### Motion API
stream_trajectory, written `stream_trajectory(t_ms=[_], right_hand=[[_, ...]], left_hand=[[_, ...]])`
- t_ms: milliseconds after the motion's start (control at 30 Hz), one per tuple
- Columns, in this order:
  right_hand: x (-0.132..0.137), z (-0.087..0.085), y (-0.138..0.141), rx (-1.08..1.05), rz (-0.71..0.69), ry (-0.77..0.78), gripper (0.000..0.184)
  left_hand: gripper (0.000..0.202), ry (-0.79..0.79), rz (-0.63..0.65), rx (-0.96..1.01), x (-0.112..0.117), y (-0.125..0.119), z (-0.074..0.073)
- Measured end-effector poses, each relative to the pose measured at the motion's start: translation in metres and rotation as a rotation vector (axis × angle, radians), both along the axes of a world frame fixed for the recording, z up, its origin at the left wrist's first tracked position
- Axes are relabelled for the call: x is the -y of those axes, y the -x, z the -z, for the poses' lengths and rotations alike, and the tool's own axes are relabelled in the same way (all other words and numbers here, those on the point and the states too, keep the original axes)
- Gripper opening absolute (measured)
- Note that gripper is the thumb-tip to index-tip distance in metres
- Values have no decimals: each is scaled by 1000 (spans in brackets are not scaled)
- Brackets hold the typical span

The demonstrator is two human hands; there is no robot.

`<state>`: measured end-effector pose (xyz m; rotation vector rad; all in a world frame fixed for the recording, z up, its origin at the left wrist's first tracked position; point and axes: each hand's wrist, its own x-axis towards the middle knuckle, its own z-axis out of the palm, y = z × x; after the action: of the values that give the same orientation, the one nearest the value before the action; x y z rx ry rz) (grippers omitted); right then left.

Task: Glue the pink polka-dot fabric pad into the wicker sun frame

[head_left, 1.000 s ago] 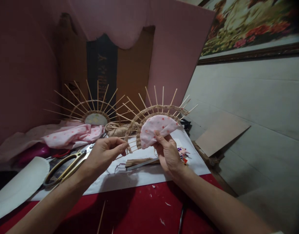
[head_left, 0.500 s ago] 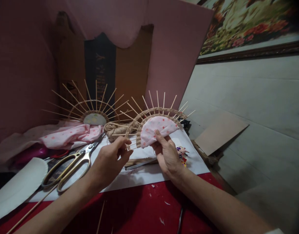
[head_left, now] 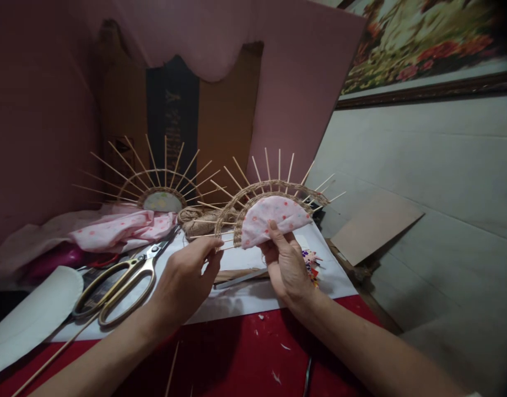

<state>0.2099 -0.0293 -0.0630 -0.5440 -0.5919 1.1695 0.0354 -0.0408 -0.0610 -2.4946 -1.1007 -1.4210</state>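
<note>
A half-round woven stick fan [head_left: 276, 218] is held up in front of me, its middle covered in pink dotted cloth. Thin wooden sticks radiate from it, with a twine band around the cloth and a wider outer arc of twine. My right hand [head_left: 287, 267] grips its straight lower edge, thumb on the cloth and fingers behind. At the fan's lower left, my left hand [head_left: 189, 275] pinches the end of the outer twine arc by the lowest sticks; exactly what lies between the fingertips is hidden. Behind sits a ball of brown twine [head_left: 199, 227].
A second stick fan [head_left: 162, 201] stands behind crumpled pink cloth [head_left: 113, 231]. Large scissors [head_left: 129, 278] and a white paper plate [head_left: 38, 317] lie at left. White paper [head_left: 245, 303] covers part of the red table [head_left: 228, 353]. A cardboard sheet [head_left: 375, 226] leans at the right wall.
The fan has tilted and shifted slightly to the right, with its sticks swung clockwise. My left fingertips have risen a little along its left end and closed nearer together.
</note>
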Motion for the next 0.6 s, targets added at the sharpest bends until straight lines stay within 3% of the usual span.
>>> stream_trajectory(t_ms=[233, 400, 600], right_hand=[[0, -3, 0, -18, 42, -40, 35], [0, -6, -1, -40, 47, -74, 36], [0, -6, -2, -72, 2, -56, 30]], left_hand=[[20, 405, 91, 553, 5, -5, 1], [27, 698, 117, 987, 8, -8, -10], [35, 866, 163, 1366, 12, -11, -23]])
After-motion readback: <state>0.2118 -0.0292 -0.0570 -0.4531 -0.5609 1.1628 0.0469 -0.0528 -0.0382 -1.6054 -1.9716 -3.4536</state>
